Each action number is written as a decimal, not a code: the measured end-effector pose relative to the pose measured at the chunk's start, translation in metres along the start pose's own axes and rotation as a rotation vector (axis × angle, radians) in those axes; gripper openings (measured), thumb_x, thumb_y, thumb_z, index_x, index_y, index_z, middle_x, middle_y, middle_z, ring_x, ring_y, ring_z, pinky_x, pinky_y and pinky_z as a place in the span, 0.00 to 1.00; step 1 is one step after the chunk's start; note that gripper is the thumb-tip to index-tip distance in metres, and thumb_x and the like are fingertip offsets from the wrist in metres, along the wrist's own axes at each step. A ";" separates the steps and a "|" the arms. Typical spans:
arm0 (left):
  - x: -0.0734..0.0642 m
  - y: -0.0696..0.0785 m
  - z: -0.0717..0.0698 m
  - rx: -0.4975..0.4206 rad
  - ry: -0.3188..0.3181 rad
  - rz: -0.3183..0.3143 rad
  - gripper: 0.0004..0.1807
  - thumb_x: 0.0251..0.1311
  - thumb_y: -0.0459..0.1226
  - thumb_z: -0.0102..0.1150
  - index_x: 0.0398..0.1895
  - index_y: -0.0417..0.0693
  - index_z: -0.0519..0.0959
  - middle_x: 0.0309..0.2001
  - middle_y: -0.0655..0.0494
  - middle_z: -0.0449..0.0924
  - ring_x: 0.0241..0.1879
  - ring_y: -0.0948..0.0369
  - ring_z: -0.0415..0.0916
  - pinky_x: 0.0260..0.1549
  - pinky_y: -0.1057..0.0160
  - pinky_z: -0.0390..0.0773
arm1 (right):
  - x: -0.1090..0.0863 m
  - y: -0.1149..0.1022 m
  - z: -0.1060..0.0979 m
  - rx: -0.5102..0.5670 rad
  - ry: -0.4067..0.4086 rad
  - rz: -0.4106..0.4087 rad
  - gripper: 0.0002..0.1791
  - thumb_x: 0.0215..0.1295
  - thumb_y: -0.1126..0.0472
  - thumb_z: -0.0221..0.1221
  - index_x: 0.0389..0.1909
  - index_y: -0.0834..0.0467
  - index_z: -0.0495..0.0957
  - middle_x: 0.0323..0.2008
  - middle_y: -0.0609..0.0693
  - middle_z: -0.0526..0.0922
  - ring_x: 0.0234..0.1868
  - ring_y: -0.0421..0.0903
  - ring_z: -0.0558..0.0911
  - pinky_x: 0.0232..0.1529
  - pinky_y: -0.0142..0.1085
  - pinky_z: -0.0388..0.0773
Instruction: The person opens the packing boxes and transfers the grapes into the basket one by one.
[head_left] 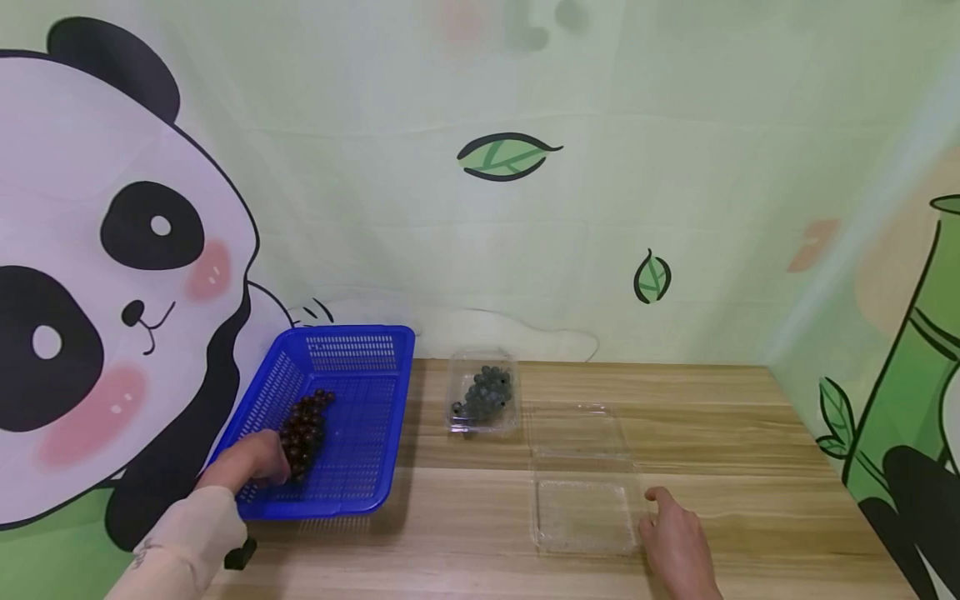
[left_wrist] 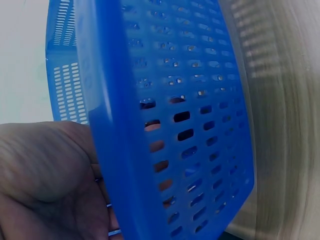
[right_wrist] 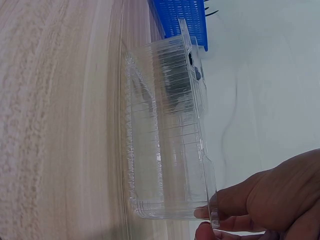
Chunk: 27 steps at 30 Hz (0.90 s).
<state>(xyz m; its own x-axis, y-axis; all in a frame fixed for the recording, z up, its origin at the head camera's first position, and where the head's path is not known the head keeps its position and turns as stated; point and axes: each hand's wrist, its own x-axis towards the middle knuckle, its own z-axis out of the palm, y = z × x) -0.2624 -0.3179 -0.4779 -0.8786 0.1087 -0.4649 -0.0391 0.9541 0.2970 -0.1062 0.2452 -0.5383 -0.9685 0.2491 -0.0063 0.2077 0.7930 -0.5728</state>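
Observation:
My left hand (head_left: pixel 258 458) reaches over the near left rim of a blue plastic basket (head_left: pixel 367 450), right against a bunch of dark red grapes (head_left: pixel 303 433). In the left wrist view its palm (left_wrist: pixel 47 170) shows outside the basket wall, while the fingers are mostly hidden behind it; I cannot tell whether they grip the bunch. On the table, a clear plastic clamshell box (head_left: pixel 585 512) lies with its lid folded back. My right hand (head_left: pixel 678 542) is at its right edge. Seen from the right wrist, thumb and fingers pinch the box's rim.
Another clear box (head_left: pixel 457 400) stands between basket and clamshell, near the back edge, with a bunch of dark blue-green grapes (head_left: pixel 487 392) in it. Behind the wooden table (head_left: pixel 720 433) hangs a pale green cloth (head_left: pixel 360 167) printed with pandas and leaves.

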 end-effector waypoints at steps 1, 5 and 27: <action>0.000 0.000 0.000 -0.001 0.002 0.001 0.17 0.52 0.25 0.61 0.12 0.50 0.70 0.14 0.59 0.66 0.16 0.63 0.60 0.20 0.65 0.60 | 0.000 0.000 0.000 0.004 -0.006 0.004 0.20 0.64 0.72 0.57 0.57 0.72 0.74 0.15 0.47 0.64 0.18 0.44 0.64 0.20 0.40 0.63; -0.002 -0.001 0.002 -0.020 0.009 0.000 0.18 0.48 0.26 0.59 0.11 0.52 0.66 0.13 0.59 0.65 0.16 0.63 0.58 0.19 0.66 0.58 | 0.001 0.000 0.001 0.011 -0.010 0.001 0.20 0.65 0.71 0.57 0.57 0.73 0.74 0.15 0.46 0.63 0.17 0.43 0.62 0.19 0.38 0.62; -0.023 0.012 0.002 -0.011 0.043 -0.013 0.18 0.70 0.40 0.60 0.21 0.42 0.73 0.18 0.55 0.69 0.21 0.59 0.72 0.26 0.60 0.71 | 0.000 0.000 0.001 0.003 0.002 0.006 0.19 0.64 0.71 0.56 0.56 0.72 0.75 0.16 0.47 0.66 0.19 0.45 0.65 0.21 0.40 0.64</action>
<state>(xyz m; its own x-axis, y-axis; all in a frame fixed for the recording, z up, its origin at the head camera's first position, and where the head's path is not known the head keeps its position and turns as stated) -0.2423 -0.3082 -0.4651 -0.8976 0.0841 -0.4326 -0.0557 0.9521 0.3006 -0.1063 0.2450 -0.5389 -0.9669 0.2550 -0.0083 0.2132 0.7896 -0.5754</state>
